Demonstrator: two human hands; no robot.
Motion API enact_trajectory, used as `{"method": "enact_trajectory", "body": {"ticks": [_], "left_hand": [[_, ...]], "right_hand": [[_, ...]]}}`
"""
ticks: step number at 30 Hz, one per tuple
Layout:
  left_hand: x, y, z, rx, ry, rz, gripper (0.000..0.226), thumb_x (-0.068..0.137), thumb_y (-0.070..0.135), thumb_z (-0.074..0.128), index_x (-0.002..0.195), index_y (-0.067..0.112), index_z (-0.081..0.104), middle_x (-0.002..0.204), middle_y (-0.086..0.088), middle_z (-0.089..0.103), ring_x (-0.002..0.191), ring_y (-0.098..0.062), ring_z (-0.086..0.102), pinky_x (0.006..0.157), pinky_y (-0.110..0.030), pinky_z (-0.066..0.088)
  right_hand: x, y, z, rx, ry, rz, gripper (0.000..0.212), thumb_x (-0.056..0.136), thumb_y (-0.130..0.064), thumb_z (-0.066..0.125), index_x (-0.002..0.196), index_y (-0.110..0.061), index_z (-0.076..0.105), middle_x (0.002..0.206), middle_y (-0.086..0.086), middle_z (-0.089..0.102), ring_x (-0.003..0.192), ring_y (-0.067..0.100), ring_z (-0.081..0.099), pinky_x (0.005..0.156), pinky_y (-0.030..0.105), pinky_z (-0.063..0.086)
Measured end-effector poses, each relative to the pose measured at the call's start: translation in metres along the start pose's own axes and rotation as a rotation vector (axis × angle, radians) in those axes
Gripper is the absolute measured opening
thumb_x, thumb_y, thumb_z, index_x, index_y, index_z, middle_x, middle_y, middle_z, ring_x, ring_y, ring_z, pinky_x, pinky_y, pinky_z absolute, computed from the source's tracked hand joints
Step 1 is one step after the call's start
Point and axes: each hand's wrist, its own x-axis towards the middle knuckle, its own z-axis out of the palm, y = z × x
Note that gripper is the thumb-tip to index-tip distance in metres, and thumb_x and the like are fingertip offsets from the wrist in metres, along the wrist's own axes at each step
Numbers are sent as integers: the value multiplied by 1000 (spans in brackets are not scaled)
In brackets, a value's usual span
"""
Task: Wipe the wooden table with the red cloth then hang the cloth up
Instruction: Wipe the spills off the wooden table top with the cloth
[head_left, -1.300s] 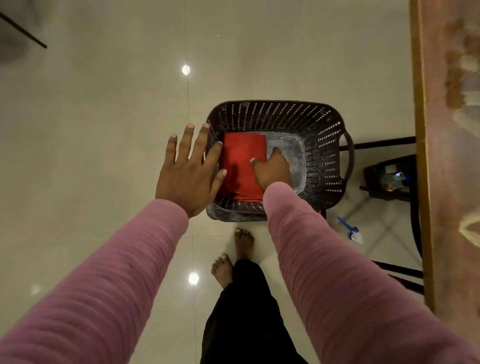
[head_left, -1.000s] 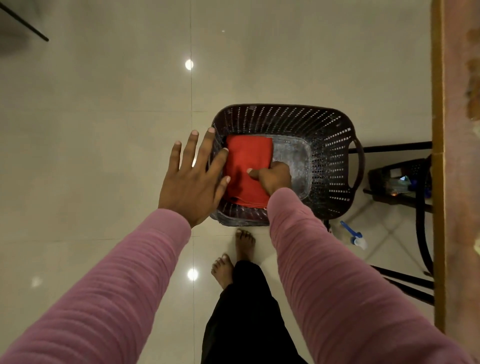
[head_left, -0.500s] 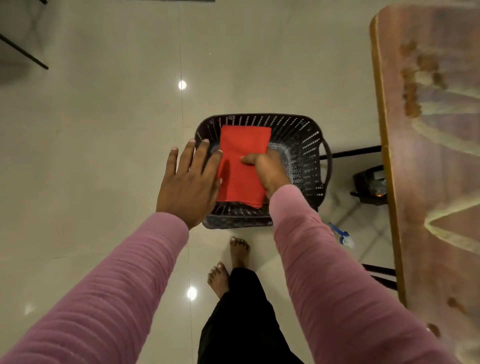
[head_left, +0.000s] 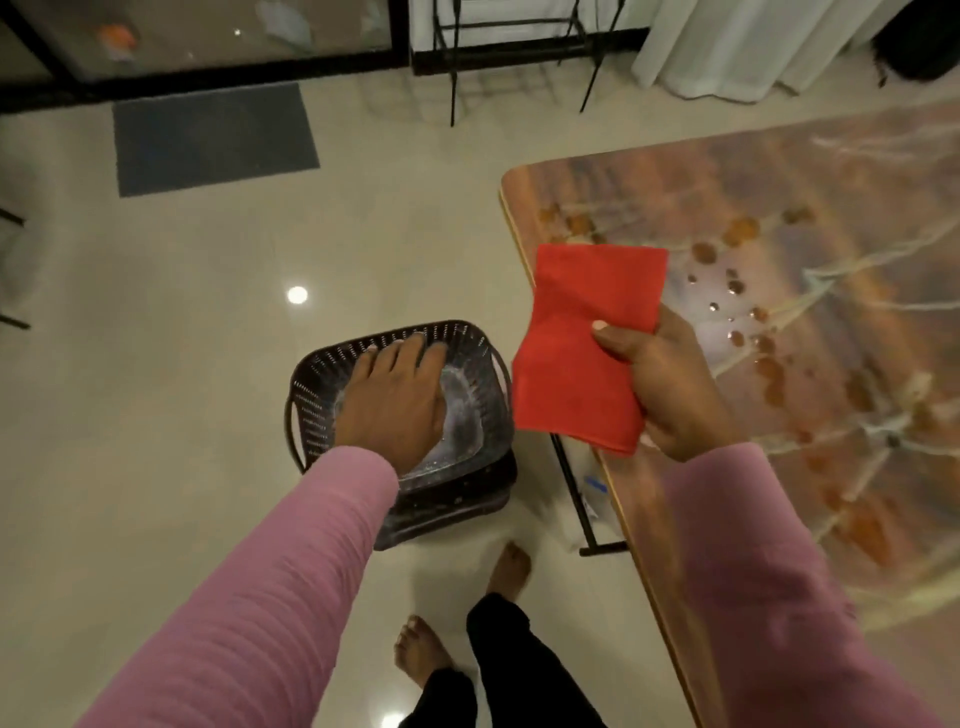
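A folded red cloth (head_left: 582, 343) hangs in the air over the left edge of the wooden table (head_left: 810, 291). My right hand (head_left: 670, 395) grips it from the right, thumb on top. The table top has a glossy brown and pink pattern with orange spots and small drops near the cloth. My left hand (head_left: 397, 400) hovers flat with fingers straight over the dark plastic basket (head_left: 311, 395) on the floor, holding nothing.
The basket stands on a pale tiled floor beside the table's black metal leg (head_left: 574, 493). My bare feet (head_left: 511, 569) are just in front of it. A grey mat (head_left: 213, 137) lies at the back left, black chair legs (head_left: 452, 78) and a white curtain (head_left: 748, 47) behind.
My right hand has lifted the red cloth out of the basket and carried it right, to the table's edge. My left hand has moved over the basket. The view has tilted up.
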Motion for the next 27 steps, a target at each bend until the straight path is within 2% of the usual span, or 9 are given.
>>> {"method": "enact_trajectory", "body": {"ticks": [3,7,11,14,16,19,21,23,27], "left_hand": [[32,24,-9,9,41,35,41,94,28,45,133,15,43,131,-10,49,114,-29,50,98,-42,41],[85,48,-21,23,78,35,25,95,24,44,115,13,51,112,-9,52,96,-28,50,79,-38,43],[139,60,-25,20,113,24,38,97,27,42,132,12,45,137,-12,44,123,-31,42,95,-41,39],[167,66,-28,21,85,16,47,99,31,38,141,11,35,147,-11,37,132,-31,37,106,-43,35],[178,69,-27,22,48,6,43,100,32,35,137,11,39,139,-10,46,120,-30,48,97,-41,40],[184,71,-24,57,30,5,34,98,29,38,121,10,53,122,-10,57,103,-32,56,86,-39,40],[187,68,-20,59,66,-20,32,96,27,41,121,11,54,126,-10,55,106,-32,54,87,-40,40],[196,63,-17,12,121,-63,36,97,27,39,128,11,49,135,-10,49,114,-31,51,91,-41,40],[223,50,-12,-82,110,-134,48,101,31,28,145,12,30,153,-10,30,137,-30,32,107,-46,33]], "right_hand": [[19,-19,-44,-73,75,-37,21,85,-4,60,97,-22,63,82,-6,75,74,13,72,58,27,57],[62,-34,-86,-289,175,-81,19,81,-9,59,91,-24,64,87,-2,74,75,14,71,62,30,56],[110,-39,-93,-624,413,-213,32,70,-16,48,100,-19,60,85,-2,65,72,20,61,61,29,45],[134,-37,-73,-847,565,-309,32,80,-14,47,111,-19,55,91,1,60,74,22,52,67,31,40],[144,-30,-56,-932,525,-282,33,85,-16,49,118,-21,51,97,3,62,80,27,57,70,36,44],[152,-17,-29,-1011,454,-271,25,85,-20,51,110,-20,55,79,-2,51,72,26,51,64,33,38],[150,-10,-14,-1051,406,-308,24,83,-26,53,106,-19,58,81,1,54,77,29,54,68,36,41],[150,1,-1,-1123,336,-342,28,82,-33,51,104,-17,60,97,8,61,94,34,55,77,40,43],[152,23,19,-1208,267,-409,38,84,-43,46,106,-16,61,131,13,51,125,34,40,106,47,28]]}}
